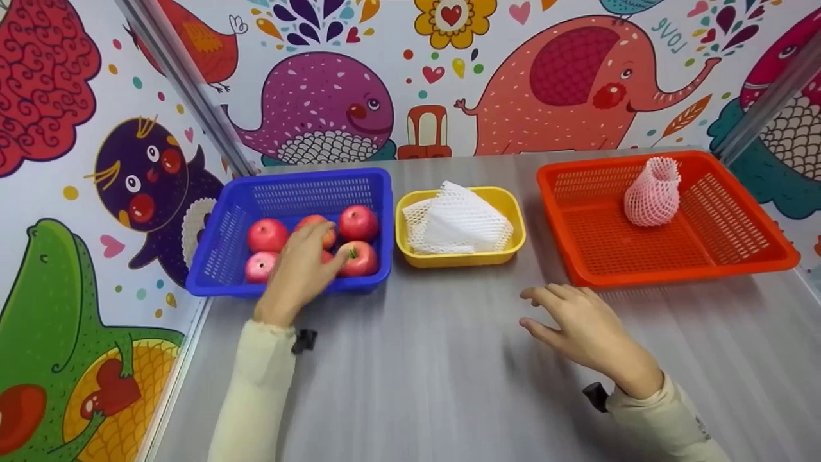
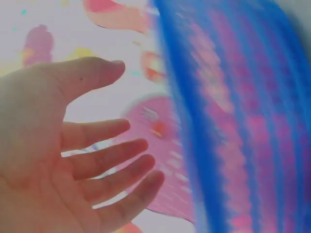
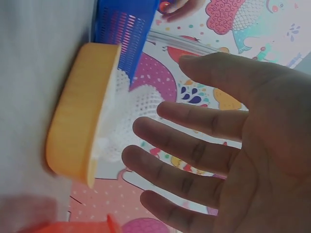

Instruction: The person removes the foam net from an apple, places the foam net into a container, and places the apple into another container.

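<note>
My left hand [image 1: 301, 266] is over the blue basket [image 1: 224, 256], above several red apples [image 1: 268, 235]. In the left wrist view its fingers [image 2: 119, 182] are spread and hold nothing. One apple [image 1: 358, 258] with a green stem lies beside the thumb, and the hand hides part of the others. My right hand [image 1: 584, 327] hovers over the table in front of the red basket [image 1: 577, 256], fingers [image 3: 170, 165] apart and nothing in them. Inside the red basket stands an object wrapped in pink foam netting [image 1: 653, 196]. White foam nets [image 1: 462, 221] lie in the yellow tray [image 1: 458, 258].
The blue basket, yellow tray and red basket line the back of the grey table [image 1: 410, 372]. Behind them rises a wall panel [image 1: 436, 77] with cartoon animals, and another panel [image 1: 70, 308] borders the left side. Metal posts [image 1: 192, 96] stand at the corners.
</note>
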A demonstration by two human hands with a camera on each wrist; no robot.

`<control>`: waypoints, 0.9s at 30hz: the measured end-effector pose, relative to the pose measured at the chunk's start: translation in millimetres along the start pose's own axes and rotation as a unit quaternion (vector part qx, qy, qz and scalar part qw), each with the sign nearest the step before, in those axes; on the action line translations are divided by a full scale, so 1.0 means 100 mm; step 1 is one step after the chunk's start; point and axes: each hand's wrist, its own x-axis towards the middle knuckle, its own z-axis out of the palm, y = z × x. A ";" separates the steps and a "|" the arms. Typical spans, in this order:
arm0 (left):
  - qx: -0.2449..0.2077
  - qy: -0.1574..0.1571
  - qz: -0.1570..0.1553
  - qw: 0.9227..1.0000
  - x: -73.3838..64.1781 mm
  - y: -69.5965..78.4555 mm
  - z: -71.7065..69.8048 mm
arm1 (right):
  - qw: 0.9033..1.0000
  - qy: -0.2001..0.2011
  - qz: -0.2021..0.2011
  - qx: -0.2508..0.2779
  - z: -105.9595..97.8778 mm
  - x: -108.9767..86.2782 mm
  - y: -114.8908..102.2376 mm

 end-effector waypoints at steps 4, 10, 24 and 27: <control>-0.002 0.063 0.068 0.996 -0.38 0.34 0.11 | 1.000 0.015 -0.003 -0.007 -0.05 -0.01 -0.03; 0.001 0.075 0.120 0.990 -0.73 0.59 0.34 | 0.999 0.023 -0.016 -0.015 -0.05 -0.03 -0.06; -0.021 0.074 0.145 0.986 -0.73 0.79 0.48 | 0.999 0.044 -0.008 -0.020 -0.14 -0.09 0.00; -0.022 0.064 0.154 0.986 -0.68 0.87 0.51 | 0.998 0.061 -0.007 -0.023 -0.18 -0.14 0.04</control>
